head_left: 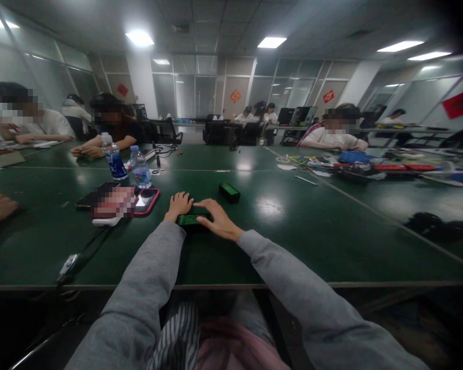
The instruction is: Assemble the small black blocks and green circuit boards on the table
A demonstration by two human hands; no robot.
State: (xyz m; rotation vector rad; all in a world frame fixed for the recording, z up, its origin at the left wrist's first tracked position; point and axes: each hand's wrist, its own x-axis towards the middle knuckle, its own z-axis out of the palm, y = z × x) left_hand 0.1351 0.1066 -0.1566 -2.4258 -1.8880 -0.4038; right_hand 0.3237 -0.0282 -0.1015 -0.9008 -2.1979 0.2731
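Crosswise, green board (190, 220) – left hand (178, 205), right hand (219, 220) pressing it

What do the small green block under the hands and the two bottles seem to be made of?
Green block, under left hand and right hand: dark casing with green face, probably plastic, too small to tell. Water bottles: clear glossy plastic, see-through with blue labels.

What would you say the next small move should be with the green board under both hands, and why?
Probably lift the green board slightly off the table. Both the left hand and right hand rest on it while it lies flat, with a similar green block apart behind.
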